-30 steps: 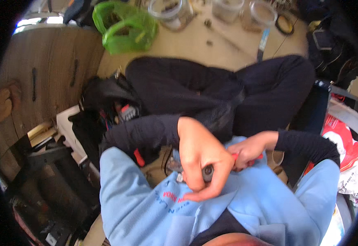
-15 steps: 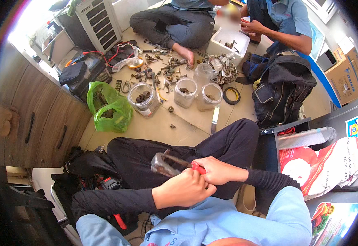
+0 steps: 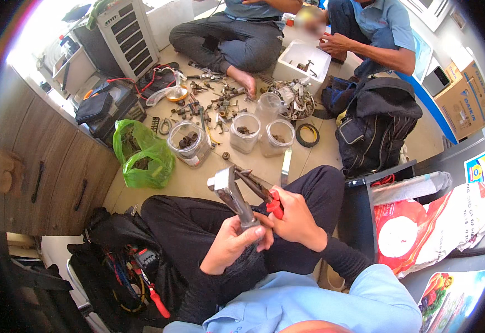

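Observation:
Above my lap, my left hand (image 3: 234,242) is closed around the lower end of a grey metal tool (image 3: 233,195) with a blocky, bright upper end; its exact kind I cannot make out. My right hand (image 3: 298,221) grips red-handled pliers (image 3: 260,187). Their dark jaws point up and left beside the metal tool's head; whether they touch it I cannot tell. On the floor beyond my knees stand clear plastic jars (image 3: 189,145) with small metal parts in them, beside a green plastic bag (image 3: 145,172). Several loose metal fittings (image 3: 228,105) lie behind the jars.
Two people sit across from me, one with a bare foot (image 3: 242,80) near the fittings. A white foam box (image 3: 315,75) stands by them. To the right are a black backpack (image 3: 378,127) and an open drawer (image 3: 370,205); a tool bag (image 3: 123,266) lies left. Wooden cabinets (image 3: 59,172) line the left.
Both hands have turned and moved apart slightly, raising the grey metal tool and the pliers upright and forward over my lap. My left forearm has dropped lower, uncovering more of the tool bag.

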Demonstrator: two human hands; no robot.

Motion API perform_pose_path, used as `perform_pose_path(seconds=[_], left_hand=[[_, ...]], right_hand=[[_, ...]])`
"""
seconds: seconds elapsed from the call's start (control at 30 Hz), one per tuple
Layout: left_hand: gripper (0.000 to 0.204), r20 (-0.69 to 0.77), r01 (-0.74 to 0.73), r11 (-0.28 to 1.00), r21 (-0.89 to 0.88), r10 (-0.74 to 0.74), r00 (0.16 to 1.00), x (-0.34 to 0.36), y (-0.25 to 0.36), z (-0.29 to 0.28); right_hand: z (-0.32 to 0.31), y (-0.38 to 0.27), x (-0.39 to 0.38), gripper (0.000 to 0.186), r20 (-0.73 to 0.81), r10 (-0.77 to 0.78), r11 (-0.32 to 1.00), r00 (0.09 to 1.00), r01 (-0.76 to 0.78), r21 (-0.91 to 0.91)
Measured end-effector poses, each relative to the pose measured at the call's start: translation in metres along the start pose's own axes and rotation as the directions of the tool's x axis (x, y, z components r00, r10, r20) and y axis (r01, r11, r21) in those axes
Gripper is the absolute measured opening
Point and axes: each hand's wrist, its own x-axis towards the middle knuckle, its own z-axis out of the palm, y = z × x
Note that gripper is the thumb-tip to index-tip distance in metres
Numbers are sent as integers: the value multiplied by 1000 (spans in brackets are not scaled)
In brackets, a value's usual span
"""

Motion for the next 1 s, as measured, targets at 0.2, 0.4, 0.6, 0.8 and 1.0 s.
perform_pose_path(seconds=[0.2,0.4,0.6,0.8,1.0], left_hand=[[30,129,23,858,513,-103,986,1,35,-15],[28,220,-236,208,949,99,971,21,86,-64],[31,478,-202,-617,761,321,817,4,179,-38],[27,149,-54,-333,941,267,952,-35,179,-16],[44,-346,516,145,844,-588,731,-43,209,-9]], right_hand=[[3,-11,-9,25,84,-15,991,996,4,133],[23,-20,-24,18,248,7,909,969,-109,402],[17,-11,-34,18,383,-70,918,921,-91,387],[2,-9,-15,21,268,-128,989,955,142,-30],[-14,-9,1,33,315,-302,753,900,428,-500]])
